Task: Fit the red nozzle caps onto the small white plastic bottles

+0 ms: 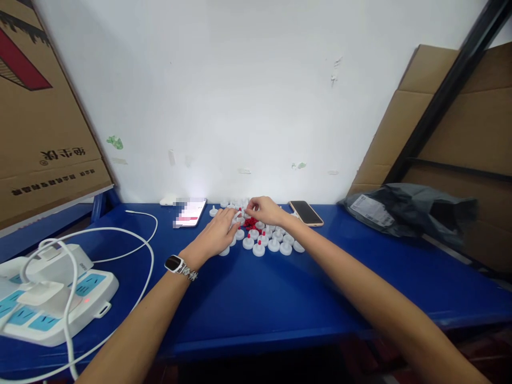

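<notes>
White round nozzle caps [285, 248] stand grouped on the blue table, some with a small red tip [259, 243] on the spout. A little heap of loose red tips [250, 224] lies among them. My left hand [219, 232] is closed on one white nozzle cap at the left of the group, partly hiding the caps beneath. Just right of it, my right hand [264, 209] makes a pinch close to that cap. What sits between its fingertips is too small to make out.
Against the wall lie a lit phone [191, 212] and a dark-screened phone [306, 213]. On the left are a power strip [76, 306] with looping white cables and a cardboard box [44, 122]. A grey plastic bag [416, 213] rests at the right.
</notes>
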### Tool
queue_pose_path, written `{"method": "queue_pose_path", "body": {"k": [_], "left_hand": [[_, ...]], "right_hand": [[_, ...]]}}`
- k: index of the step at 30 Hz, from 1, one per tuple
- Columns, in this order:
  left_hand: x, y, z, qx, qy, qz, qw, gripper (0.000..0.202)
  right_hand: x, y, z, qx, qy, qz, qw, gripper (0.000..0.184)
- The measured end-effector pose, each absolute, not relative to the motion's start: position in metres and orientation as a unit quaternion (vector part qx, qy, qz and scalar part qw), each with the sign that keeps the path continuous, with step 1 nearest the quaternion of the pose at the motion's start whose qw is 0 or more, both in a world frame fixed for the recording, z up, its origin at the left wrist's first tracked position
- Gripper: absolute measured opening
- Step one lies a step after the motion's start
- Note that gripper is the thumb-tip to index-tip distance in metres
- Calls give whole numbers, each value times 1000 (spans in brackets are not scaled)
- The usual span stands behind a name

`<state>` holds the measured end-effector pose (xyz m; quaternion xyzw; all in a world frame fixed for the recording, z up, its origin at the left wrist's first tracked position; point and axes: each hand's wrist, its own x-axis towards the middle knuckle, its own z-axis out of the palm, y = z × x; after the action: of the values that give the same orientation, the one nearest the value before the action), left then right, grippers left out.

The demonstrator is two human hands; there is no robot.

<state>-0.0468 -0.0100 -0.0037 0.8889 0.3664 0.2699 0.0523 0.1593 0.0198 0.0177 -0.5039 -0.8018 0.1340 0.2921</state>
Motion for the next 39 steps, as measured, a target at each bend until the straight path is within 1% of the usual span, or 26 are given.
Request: {"method": "queue_pose_path", "body": {"k": [2, 4, 6, 8, 13, 20, 22, 25, 27, 33, 39], "left_hand": [[-46, -11, -3, 887, 368, 273, 62, 32], [-46, -11, -3, 885, 370, 273, 72, 33], [-45, -12, -3, 884, 370, 274, 78, 34], [-44, -14, -2, 884, 371, 272, 82, 35], [-42, -22, 3, 890, 357, 266, 102, 40], [-38, -27, 7, 896, 333, 274, 110, 38], [-38, -27, 5, 891, 337, 282, 115, 44], [-38, -27, 3, 879, 353, 294, 126, 61], [-38, -29, 4, 877, 356, 293, 137, 67], [-39, -36, 10, 877, 364, 272, 157, 67], [-38, -28, 7, 883, 326, 301, 155, 64]], "right_hand": [[161, 12, 14, -455, -750, 262, 402, 22], [158, 2, 11, -405, -691, 370, 472, 28], [153, -6, 8, -377, -639, 422, 520, 34], [146, -13, 5, -367, -607, 444, 548, 37], [138, -20, 2, -350, -593, 457, 563, 39], [132, -28, 5, -366, -578, 432, 588, 42], [131, -29, 6, -367, -582, 419, 593, 43], [130, -30, 5, -353, -598, 407, 593, 42], [131, -30, 5, -344, -608, 400, 593, 41], [132, -32, 9, -343, -630, 389, 578, 40], [133, -32, 13, -326, -650, 382, 570, 37]]}}
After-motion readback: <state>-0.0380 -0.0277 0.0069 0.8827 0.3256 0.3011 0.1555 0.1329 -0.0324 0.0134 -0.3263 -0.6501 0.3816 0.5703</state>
